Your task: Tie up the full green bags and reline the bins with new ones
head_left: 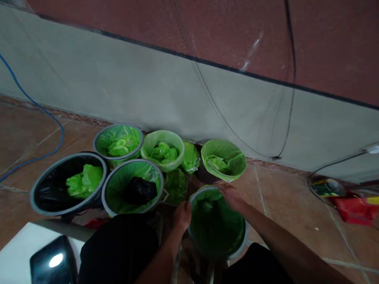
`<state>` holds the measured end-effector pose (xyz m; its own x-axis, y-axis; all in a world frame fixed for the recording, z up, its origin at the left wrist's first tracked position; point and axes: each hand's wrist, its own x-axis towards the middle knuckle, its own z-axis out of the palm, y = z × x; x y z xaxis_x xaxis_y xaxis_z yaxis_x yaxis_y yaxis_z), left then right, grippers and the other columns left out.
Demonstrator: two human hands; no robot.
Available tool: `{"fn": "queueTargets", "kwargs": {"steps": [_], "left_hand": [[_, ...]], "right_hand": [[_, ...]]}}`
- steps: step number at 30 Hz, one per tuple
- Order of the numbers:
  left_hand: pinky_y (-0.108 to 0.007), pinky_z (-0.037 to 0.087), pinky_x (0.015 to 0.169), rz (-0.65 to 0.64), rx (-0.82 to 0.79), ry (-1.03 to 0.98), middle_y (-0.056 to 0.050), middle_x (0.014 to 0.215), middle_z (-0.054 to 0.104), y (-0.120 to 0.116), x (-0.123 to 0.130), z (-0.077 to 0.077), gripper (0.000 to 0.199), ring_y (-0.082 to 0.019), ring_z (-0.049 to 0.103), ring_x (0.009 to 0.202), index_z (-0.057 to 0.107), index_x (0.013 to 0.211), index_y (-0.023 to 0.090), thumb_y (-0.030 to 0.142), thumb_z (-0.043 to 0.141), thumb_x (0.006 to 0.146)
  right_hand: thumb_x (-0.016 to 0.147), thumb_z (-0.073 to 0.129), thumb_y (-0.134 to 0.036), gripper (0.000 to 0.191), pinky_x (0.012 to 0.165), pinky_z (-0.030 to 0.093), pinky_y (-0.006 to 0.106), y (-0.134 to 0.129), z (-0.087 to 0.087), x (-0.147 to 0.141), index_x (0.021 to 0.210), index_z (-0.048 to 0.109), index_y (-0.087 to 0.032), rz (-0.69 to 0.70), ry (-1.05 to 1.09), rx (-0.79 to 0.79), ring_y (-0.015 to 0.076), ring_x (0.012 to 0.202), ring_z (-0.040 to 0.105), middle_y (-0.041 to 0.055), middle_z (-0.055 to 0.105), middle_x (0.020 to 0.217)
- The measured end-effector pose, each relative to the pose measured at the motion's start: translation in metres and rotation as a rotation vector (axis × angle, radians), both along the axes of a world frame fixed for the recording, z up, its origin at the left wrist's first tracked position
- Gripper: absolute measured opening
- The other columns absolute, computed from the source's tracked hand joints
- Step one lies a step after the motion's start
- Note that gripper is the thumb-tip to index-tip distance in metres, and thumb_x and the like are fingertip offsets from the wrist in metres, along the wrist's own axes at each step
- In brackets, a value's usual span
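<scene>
A round bin (pixel 217 225) with a grey rim and a green bag liner stands between my knees, tilted a little. My left hand (pixel 182 216) is closed on the left side of its rim, at the liner's edge. On the far right of the same rim, my right hand (pixel 232 195) is closed over the liner, its fingertips partly hidden. Deep inside, the green liner is dark and hard to make out. Just beyond it is another bin (pixel 225 159) lined in light green with a crumpled green bag in it.
Several lined bins stand to the left, including a black-lined one (pixel 46 196) and one holding a black bag (pixel 141 190). A black tablet-like device (pixel 51 268) lies on a white surface at lower left. Cables, including a blue one (pixel 24 93), cross floor and wall.
</scene>
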<state>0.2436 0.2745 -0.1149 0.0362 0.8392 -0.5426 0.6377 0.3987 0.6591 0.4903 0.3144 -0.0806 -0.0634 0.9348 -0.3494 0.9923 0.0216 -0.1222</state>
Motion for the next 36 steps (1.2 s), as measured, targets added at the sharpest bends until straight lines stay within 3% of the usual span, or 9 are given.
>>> {"fn": "queueTargets", "kwargs": {"steps": [7,14,19,22,25,28,33,36], "left_hand": [[-0.027,0.046,0.093,-0.061,0.109,-0.031,-0.008,0.115,0.072,-0.013,-0.002,-0.001,0.033,-0.017,0.066,0.105,0.064,0.118,0.02,0.01,0.045,0.093],[-0.032,0.045,0.099,-0.134,0.296,0.16,-0.014,0.124,0.067,0.005,0.008,0.018,0.037,-0.021,0.063,0.114,0.059,0.129,0.017,0.017,0.042,0.096],[-0.033,0.041,0.106,-0.163,0.202,0.195,-0.016,0.135,0.062,-0.007,0.015,0.005,0.04,-0.023,0.058,0.125,0.053,0.135,0.014,0.018,0.041,0.097],[-0.031,0.04,0.107,-0.068,0.144,0.169,-0.018,0.142,0.056,-0.016,0.019,-0.004,0.043,-0.022,0.054,0.131,0.046,0.139,0.01,0.019,0.039,0.098],[-0.03,0.044,0.101,-0.001,0.08,0.135,-0.018,0.135,0.061,-0.019,0.022,-0.007,0.042,-0.022,0.059,0.126,0.044,0.139,0.01,0.018,0.039,0.098],[-0.03,0.046,0.095,0.038,0.086,0.139,-0.016,0.127,0.066,-0.018,0.026,-0.008,0.038,-0.022,0.064,0.117,0.048,0.134,0.012,0.015,0.041,0.097],[-0.029,0.048,0.084,0.066,0.143,0.225,-0.016,0.109,0.072,-0.019,0.032,-0.009,0.03,-0.023,0.069,0.103,0.054,0.123,0.013,0.013,0.043,0.095],[-0.028,0.048,0.08,0.078,0.152,0.252,-0.014,0.103,0.073,-0.021,0.033,-0.01,0.028,-0.022,0.07,0.098,0.056,0.118,0.014,0.011,0.045,0.093]], "right_hand": [[0.097,0.04,-0.023,0.032,0.077,0.046,0.028,-0.064,0.014,0.018,0.114,0.066,-0.015,-0.347,-0.007,0.026,0.0217,0.093,0.069,0.0143,0.071,0.109],[0.095,0.037,-0.023,0.037,0.078,0.049,0.031,-0.107,-0.015,0.012,0.112,0.068,-0.015,-0.601,0.123,0.028,0.0255,0.093,0.068,0.0152,0.073,0.1],[0.096,0.035,-0.023,0.041,0.079,0.05,0.034,-0.112,-0.027,0.013,0.125,0.063,-0.013,-0.689,0.099,-0.031,0.0278,0.095,0.069,0.0177,0.071,0.101],[0.094,0.041,-0.022,0.05,0.095,0.046,0.037,-0.095,-0.025,0.012,0.142,0.048,-0.009,-0.658,0.037,0.026,0.0305,0.119,0.059,0.0222,0.061,0.129],[0.093,0.042,-0.018,0.055,0.107,0.038,0.038,-0.072,-0.025,0.004,0.148,0.041,-0.009,-0.467,-0.031,0.107,0.0297,0.135,0.044,0.0197,0.045,0.149],[0.093,0.039,-0.012,0.057,0.109,0.036,0.037,-0.053,-0.029,-0.006,0.15,0.038,-0.01,-0.304,-0.039,0.122,0.0274,0.135,0.043,0.0176,0.043,0.152],[0.089,0.033,-0.001,0.063,0.109,0.035,0.04,-0.043,-0.03,-0.012,0.152,0.035,-0.009,-0.294,-0.091,0.107,0.0269,0.134,0.044,0.0183,0.044,0.15],[0.09,0.041,-0.009,0.063,0.11,0.032,0.046,-0.049,-0.021,-0.018,0.152,0.032,-0.006,-0.287,-0.087,0.107,0.0298,0.138,0.037,0.0202,0.041,0.152]]}}
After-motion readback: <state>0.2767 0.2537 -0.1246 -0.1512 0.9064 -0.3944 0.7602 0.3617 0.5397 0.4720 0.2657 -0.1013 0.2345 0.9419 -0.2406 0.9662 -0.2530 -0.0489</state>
